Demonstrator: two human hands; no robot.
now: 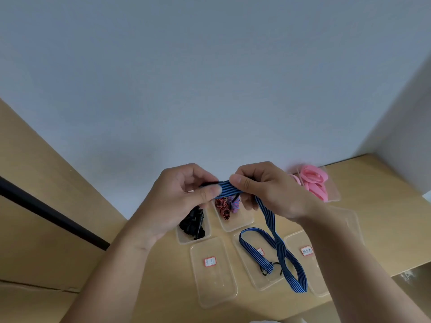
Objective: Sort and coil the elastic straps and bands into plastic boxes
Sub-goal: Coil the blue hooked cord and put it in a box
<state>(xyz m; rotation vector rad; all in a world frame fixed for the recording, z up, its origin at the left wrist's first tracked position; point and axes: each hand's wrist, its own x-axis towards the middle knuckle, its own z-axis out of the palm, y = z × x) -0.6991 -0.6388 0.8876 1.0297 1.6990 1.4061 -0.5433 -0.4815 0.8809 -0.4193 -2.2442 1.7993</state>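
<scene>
Both hands pinch a blue-and-black striped elastic strap (225, 186) and hold it up between them. The left hand (184, 197) has one end clamped under its thumb, and the right hand (268, 190) has its thumb and curled fingers closed on the strap just beside it. A short taut stretch runs between the two.

From the right hand's grip the rest of the strap hangs down and loops over a clear rectangular plastic box with a red-edged label (254, 271). Its far end, with a dark hook (264, 271), lies there.

Directly beneath the grip sits a clear plastic box (242, 220) holding a red-and-black striped coil (222, 207) and a purple striped coil (235, 203). Under the left hand, a second clear box (184, 238) holds black bands (193, 226).

Two more labelled clear boxes flank the looped one, one below the left hand (214, 283) and one below the right wrist (296, 243). Well off beyond the right hand, pink bands (312, 180) are piled in another clear box (333, 192). All of it rests on a tan wooden table (163, 276).
</scene>
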